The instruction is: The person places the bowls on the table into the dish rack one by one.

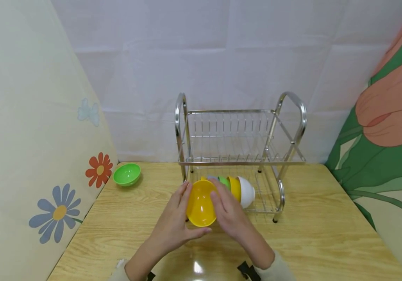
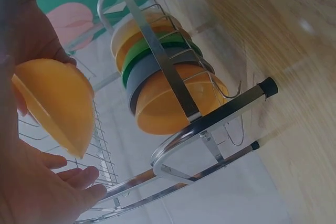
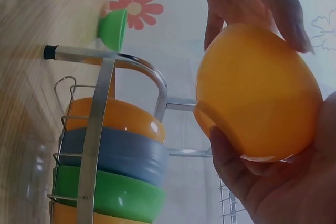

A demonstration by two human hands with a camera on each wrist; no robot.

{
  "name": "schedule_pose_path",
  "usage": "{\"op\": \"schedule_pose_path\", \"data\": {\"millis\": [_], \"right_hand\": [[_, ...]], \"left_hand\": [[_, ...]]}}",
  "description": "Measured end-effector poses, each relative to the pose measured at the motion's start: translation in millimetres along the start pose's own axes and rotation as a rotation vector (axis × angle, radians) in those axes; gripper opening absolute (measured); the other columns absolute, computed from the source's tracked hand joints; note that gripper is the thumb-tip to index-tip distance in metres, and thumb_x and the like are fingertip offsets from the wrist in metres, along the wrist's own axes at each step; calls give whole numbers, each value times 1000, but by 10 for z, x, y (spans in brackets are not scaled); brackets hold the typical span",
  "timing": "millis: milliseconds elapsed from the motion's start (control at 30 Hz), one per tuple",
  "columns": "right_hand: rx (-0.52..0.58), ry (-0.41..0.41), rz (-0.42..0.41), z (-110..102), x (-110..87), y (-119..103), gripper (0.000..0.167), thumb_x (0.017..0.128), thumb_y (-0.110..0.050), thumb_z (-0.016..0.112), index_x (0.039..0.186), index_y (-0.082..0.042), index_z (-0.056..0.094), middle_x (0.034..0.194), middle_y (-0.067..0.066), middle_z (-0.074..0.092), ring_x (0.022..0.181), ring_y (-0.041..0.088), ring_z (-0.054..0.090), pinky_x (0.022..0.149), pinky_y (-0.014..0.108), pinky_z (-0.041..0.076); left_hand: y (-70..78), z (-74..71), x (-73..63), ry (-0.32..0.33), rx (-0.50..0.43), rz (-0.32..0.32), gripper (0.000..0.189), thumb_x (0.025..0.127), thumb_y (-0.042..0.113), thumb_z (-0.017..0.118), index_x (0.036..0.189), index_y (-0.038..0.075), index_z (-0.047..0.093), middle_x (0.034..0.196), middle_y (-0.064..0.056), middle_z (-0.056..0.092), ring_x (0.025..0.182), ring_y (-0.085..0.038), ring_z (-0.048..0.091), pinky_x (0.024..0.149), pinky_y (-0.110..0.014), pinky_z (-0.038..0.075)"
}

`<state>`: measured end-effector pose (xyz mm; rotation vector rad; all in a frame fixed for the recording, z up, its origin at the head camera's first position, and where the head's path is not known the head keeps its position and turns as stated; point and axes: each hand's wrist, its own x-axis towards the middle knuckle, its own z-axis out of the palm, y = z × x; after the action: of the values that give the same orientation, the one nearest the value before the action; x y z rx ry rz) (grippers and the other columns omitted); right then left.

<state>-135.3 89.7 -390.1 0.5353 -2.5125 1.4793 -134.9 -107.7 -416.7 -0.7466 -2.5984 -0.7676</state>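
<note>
A yellow bowl [image 1: 202, 205] is held between both hands in front of the rack, its hollow side towards the head camera. My left hand [image 1: 172, 224] grips it from the left, fingers along the side and thumb below the lower rim. From the other side my right hand [image 1: 231, 210] holds it, and the right wrist view shows fingers curled about the bowl's outside [image 3: 257, 93]. Behind it, nested bowls stand on edge in the lower tier: a white bowl [image 1: 246, 192], yellow ones, a green bowl [image 3: 107, 192] and a grey bowl [image 3: 113, 153].
A two-tier metal dish rack [image 1: 243, 162] stands on the wooden table [image 1: 313, 234] near the back wall. A green bowl [image 1: 127, 174] sits upright at the table's far left. Floral panels [image 1: 99, 169] flank the table on both sides.
</note>
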Motion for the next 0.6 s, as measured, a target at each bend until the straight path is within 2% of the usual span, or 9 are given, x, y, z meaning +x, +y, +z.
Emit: {"op": "schedule_pose_path", "data": {"millis": [100, 233, 367, 467, 600], "right_hand": [[-50, 0, -2, -21, 2, 3, 45, 112, -32, 36, 155, -20, 40, 146, 7, 53, 120, 23, 59, 96, 49, 55], [-124, 13, -21, -47, 5, 17, 44, 111, -31, 37, 154, -21, 42, 146, 7, 54, 120, 24, 60, 95, 50, 54], [-186, 12, -34, -84, 2, 26, 45, 111, -32, 36, 154, -21, 42, 151, 6, 50, 132, 28, 54, 104, 53, 49], [-207, 11, -36, -119, -8, 33, 45, 111, -33, 36, 154, -21, 43, 153, 6, 49, 135, 29, 52, 105, 55, 48], [-244, 27, -33, -171, -23, 52, 44, 111, -33, 38, 152, -22, 45, 148, 7, 53, 125, 30, 58, 97, 55, 53]], "left_hand": [[-9, -15, 8, 15, 7, 9, 128, 69, 69, 82, 162, 8, 19, 164, -18, 26, 145, -33, 38, 114, -49, 39], [-33, -51, 20, 9, 32, 3, 125, 71, 73, 77, 163, 12, 18, 164, -16, 27, 145, -32, 37, 113, -49, 40], [-75, -87, 18, 11, 49, 20, 117, 77, 71, 74, 163, 15, 18, 163, -15, 29, 144, -32, 38, 111, -52, 43], [-111, -110, 11, 17, 54, 47, 110, 81, 65, 75, 163, 17, 19, 162, -16, 30, 142, -32, 39, 110, -53, 44], [-159, -141, 10, 36, 43, 69, 102, 82, 60, 76, 161, 17, 27, 161, -15, 32, 139, -31, 42, 109, -52, 45]]}}
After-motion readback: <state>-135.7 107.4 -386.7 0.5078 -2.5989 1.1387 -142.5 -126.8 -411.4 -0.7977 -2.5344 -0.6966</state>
